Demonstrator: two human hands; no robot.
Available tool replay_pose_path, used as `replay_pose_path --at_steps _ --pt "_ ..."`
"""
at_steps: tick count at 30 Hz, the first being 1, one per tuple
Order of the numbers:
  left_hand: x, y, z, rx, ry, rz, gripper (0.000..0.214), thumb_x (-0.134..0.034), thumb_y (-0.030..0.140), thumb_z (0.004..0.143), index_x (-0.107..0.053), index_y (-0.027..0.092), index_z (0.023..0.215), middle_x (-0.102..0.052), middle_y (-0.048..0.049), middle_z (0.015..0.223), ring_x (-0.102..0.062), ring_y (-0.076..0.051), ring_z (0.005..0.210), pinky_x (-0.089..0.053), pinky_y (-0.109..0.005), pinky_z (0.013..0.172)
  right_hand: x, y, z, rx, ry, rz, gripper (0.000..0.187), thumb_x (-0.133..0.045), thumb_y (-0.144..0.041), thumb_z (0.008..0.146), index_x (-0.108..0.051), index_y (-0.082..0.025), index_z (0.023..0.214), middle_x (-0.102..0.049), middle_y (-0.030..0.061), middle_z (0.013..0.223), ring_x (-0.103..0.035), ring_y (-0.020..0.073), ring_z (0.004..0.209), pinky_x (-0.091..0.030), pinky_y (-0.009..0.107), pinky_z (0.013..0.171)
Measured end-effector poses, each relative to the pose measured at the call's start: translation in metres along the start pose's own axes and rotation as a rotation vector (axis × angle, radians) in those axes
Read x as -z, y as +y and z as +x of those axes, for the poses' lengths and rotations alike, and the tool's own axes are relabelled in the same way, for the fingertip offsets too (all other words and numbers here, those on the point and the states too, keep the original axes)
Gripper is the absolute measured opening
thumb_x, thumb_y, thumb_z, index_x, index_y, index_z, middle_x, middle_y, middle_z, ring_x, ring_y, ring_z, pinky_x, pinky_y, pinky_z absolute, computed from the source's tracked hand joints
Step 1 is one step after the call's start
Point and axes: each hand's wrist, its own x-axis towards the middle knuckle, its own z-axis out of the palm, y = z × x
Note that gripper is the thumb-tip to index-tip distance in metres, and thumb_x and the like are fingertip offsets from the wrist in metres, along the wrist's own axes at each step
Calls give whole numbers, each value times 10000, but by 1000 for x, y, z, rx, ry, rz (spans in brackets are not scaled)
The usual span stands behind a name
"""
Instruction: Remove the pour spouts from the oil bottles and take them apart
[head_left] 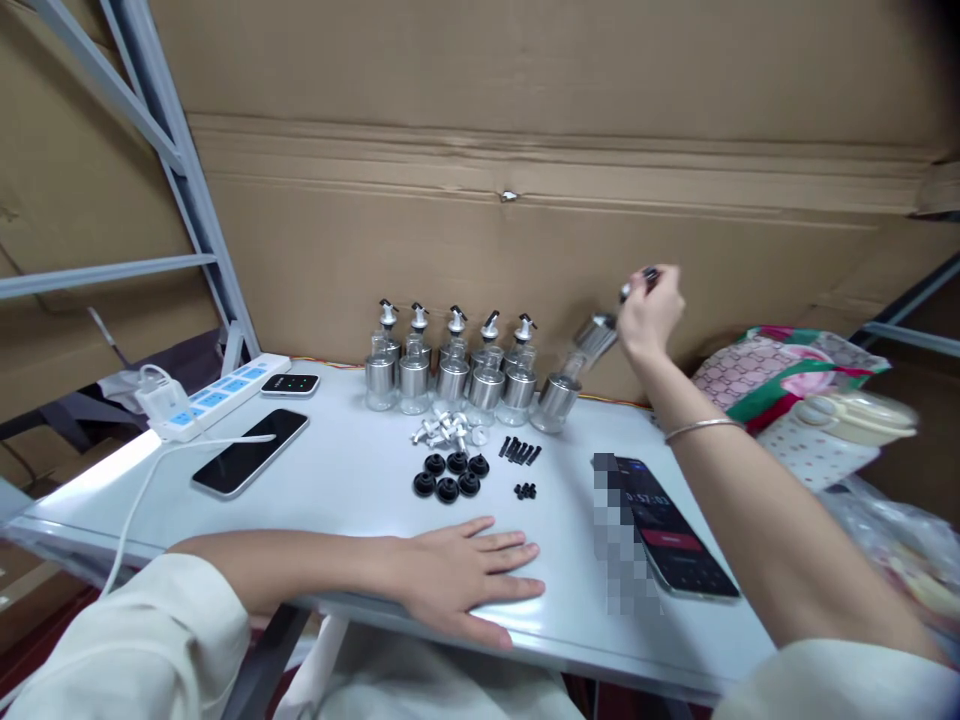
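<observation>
My left hand [469,580] lies flat on the table [352,470] near its front edge, fingers spread, holding nothing. My right hand [654,312] is raised at the back right, its fingers closed round the top of a tilted glass dispenser bottle [598,336] with a metal sleeve. This bottle is just behind an open-necked bottle [557,398], the last in a front row of such bottles [453,380]. Behind them stand several bottles with spouted tops [457,320]. In front lie white spout pieces [448,430], black round caps [448,488], black sticks [520,451] and small black plugs [526,491].
A lit phone [667,530] lies under my right forearm. To the left are a dark phone [251,453], a small black-and-white device [290,384] and a power strip [225,393] with a white cable. A patterned bag [780,375] and a dotted container [821,440] stand right. Cardboard [420,240] walls the back.
</observation>
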Motion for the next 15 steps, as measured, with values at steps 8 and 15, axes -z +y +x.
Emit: replay_pose_path --at_steps 8,15 --pt "-5 -4 1 207 172 -322 968 -597 483 803 -15 138 1495 -145 -213 1539 -185 -344 1418 -218 -547 1131 71 -90 -61 105 -4 894 245 -488 -213 850 -371 -231 636 -353 -98 436 -358 62 351 -281 199 400" --pt "-21 -7 6 159 681 -782 964 -779 432 648 -223 231 1409 -310 -160 1474 -340 -303 1339 -280 -498 1105 76 -97 -165 -366 -1131 1132 380 -642 -467 727 -395 -215 585 -345 -102 361 -316 59 316 -302 202 358"
